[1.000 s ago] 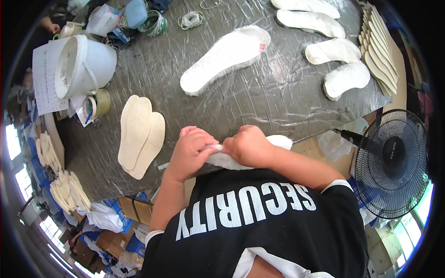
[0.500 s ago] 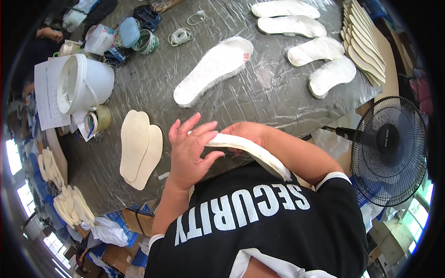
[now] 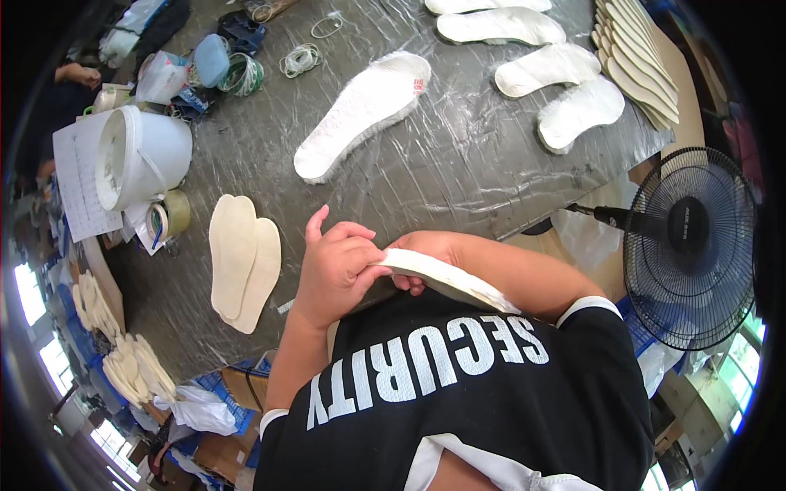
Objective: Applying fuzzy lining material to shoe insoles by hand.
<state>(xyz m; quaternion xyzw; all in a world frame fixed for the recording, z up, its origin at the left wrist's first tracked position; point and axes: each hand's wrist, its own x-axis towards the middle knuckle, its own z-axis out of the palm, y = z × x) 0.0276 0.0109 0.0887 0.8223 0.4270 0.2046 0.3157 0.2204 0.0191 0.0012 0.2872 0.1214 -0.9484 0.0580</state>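
Note:
A white fluffy shoe insole (image 3: 449,277) is held edge-up close to my body, curved along its length. My left hand (image 3: 337,268) pinches its left end between thumb and fingers, the little finger sticking out. My right hand (image 3: 417,249) is wrapped round the insole from the far side, and some of its fingertips show below the edge. Beyond my hands, another white fluffy insole (image 3: 360,116) with a red mark lies on the table. To the left of my left hand, two cream insoles (image 3: 237,262) overlap.
Several white insoles (image 3: 550,69) and a fanned cream stack (image 3: 634,61) lie at the far right of the plastic-covered table (image 3: 458,176). A white bucket (image 3: 155,155), a tape roll (image 3: 169,215) and string (image 3: 300,60) stand left. A black fan (image 3: 688,237) is on the right.
My left hand's fingers, spread before, have closed on the insole's left end. The view has shifted, so the table's things sit slightly higher and further left.

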